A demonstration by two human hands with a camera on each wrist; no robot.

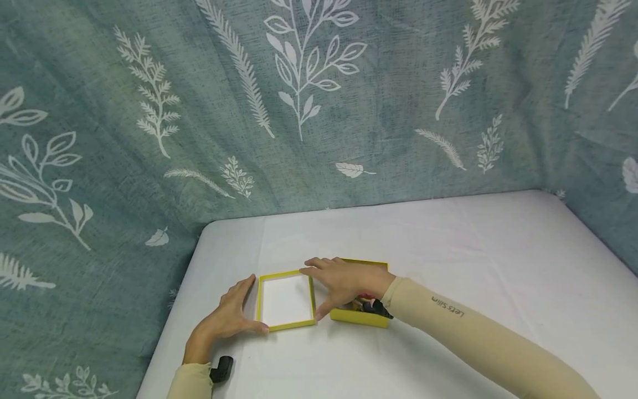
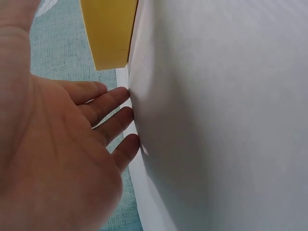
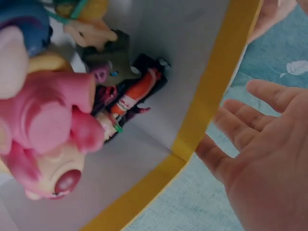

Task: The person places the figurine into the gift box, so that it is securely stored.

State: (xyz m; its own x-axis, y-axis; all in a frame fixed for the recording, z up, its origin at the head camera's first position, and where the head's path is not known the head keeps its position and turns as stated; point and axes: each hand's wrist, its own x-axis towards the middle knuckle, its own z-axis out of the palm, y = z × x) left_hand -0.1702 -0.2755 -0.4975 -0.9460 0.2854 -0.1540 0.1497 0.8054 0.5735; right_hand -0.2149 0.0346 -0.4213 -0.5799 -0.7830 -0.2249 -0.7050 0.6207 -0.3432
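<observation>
A shallow yellow box lid [image 1: 286,302] lies on the white table, its white inside facing up. Beside its left edge my left hand [image 1: 226,316] is spread, thumb at the near corner and fingers toward the far one. My right hand [image 1: 344,280] spans the lid's right side the same way, with its fingers extended. Under that wrist stands an open yellow box [image 1: 359,317] holding several toy figures. In the right wrist view these include a pink bear-like figure [image 3: 53,115], a blue one [image 3: 24,24] and a red-and-black one [image 3: 137,94].
White cloth covers the table [image 1: 448,249]. Behind it hangs a green-blue curtain [image 1: 389,111] with white leaf prints. A black wrist mount [image 1: 222,369] is on the left wrist. My right forearm passes above the table just right of the toy box.
</observation>
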